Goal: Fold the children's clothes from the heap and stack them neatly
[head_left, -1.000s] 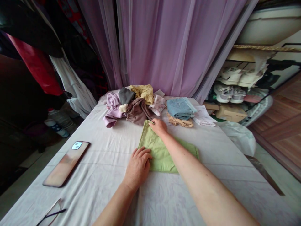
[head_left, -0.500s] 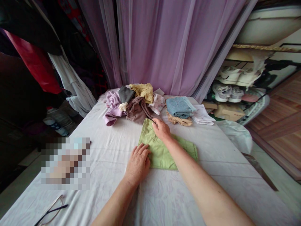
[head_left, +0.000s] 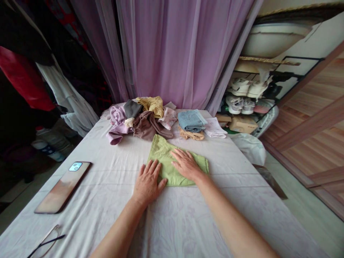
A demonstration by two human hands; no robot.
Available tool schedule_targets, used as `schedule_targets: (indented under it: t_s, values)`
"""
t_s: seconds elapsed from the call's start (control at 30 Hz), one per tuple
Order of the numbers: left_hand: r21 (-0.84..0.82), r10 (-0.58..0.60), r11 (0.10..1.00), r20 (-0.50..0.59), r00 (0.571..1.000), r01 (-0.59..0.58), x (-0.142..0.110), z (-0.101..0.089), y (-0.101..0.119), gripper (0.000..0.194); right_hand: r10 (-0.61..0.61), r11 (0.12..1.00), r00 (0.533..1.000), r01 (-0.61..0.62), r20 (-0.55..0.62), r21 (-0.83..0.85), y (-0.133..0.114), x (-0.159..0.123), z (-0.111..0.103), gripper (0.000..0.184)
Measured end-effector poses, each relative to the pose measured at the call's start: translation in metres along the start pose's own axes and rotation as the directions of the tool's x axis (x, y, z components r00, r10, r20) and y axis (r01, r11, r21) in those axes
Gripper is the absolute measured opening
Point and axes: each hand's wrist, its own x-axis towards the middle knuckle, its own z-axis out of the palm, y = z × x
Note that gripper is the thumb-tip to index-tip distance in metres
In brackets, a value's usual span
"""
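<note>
A folded light green cloth (head_left: 163, 157) lies flat on the white-covered table (head_left: 188, 222) in front of me. My left hand (head_left: 147, 182) rests open and flat, its fingers on the cloth's near left edge. My right hand (head_left: 185, 165) lies open, palm down, on the middle of the cloth. Behind the cloth sits a heap of crumpled clothes (head_left: 139, 118) in lilac, brown, grey and mustard. To the heap's right are a folded blue garment (head_left: 191, 121), a tan piece (head_left: 191, 135) and a white folded item (head_left: 216, 129).
A phone (head_left: 63, 186) lies on the table at the left, and glasses (head_left: 44, 242) near the front left corner. Purple curtains (head_left: 177, 50) hang behind the table. Hanging clothes (head_left: 32, 64) are at the left, a shoe rack (head_left: 247, 96) at the right.
My right hand has slid back from the cloth's far corner to its middle and now lies flat. My left hand has spread flat at the near edge. The view has shifted right.
</note>
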Motion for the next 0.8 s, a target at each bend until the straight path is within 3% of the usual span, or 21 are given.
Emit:
schedule_targets:
  t_s: [0.13, 0.3, 0.47, 0.67, 0.8]
  values:
    - [0.007, 0.014, 1.0, -0.011, 1.0, -0.014, 0.001, 0.0, 0.0, 0.062, 0.094, 0.994, 0.993, -0.097, -0.069, -0.047, 0.015, -0.025, -0.002, 0.051]
    - [0.01, 0.011, 1.0, 0.006, 1.0, -0.011, 0.002, -0.002, 0.0, 0.064, 0.217, 0.974, 0.974, -0.22, -0.063, -0.056, 0.029, -0.041, 0.004, 0.047]
    - [0.003, 0.021, 1.0, 0.002, 1.0, -0.021, 0.003, -0.004, -0.001, 0.062, 0.212, 0.977, 0.966, -0.211, -0.15, 0.027, 0.03, -0.039, 0.005, 0.041]
    - [0.034, 0.021, 0.999, 0.025, 0.999, -0.021, 0.002, -0.008, 0.001, 0.057, 0.238, 0.968, 0.883, -0.181, -0.404, 0.175, 0.034, -0.056, 0.011, 0.037]
    - [0.069, 0.012, 0.998, 0.041, 0.999, -0.015, 0.003, -0.008, 0.002, 0.056, 0.118, 0.992, 0.908, -0.091, -0.403, 0.085, 0.02, -0.069, 0.005, 0.037]
